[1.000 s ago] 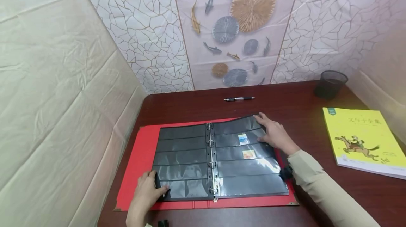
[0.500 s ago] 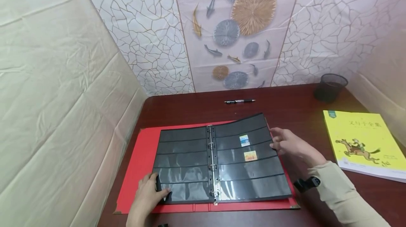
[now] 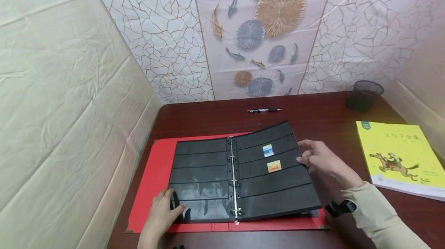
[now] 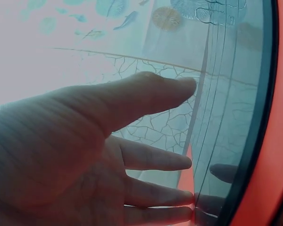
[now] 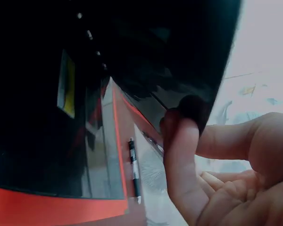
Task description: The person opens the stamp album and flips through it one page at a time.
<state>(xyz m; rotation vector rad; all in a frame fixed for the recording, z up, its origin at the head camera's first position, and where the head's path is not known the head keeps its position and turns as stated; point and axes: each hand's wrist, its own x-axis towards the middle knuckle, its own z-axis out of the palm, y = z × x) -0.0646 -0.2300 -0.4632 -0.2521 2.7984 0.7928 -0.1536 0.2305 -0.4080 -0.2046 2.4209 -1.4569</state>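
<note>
A red ring-binder stamp album lies spread out on the table, with black strip-pocket pages on both sides of its metal rings. My right hand pinches the outer edge of the right page between thumb and finger; that page is lifted and bowed. A blue-and-white stamp and a yellow-orange stamp sit in its pockets. My left hand rests at the lower outer edge of the left page, thumb over the page, its fingers fairly straight in the left wrist view.
A pen lies behind the album. At the right is a yellow book with a horse and riders on its cover. A black mesh pen cup stands in the back right corner. Cloth-covered walls enclose the table.
My right hand has moved from the right page's upper corner down to its outer edge and now pinches it. The page has risen off the leaves below. My left hand stays put.
</note>
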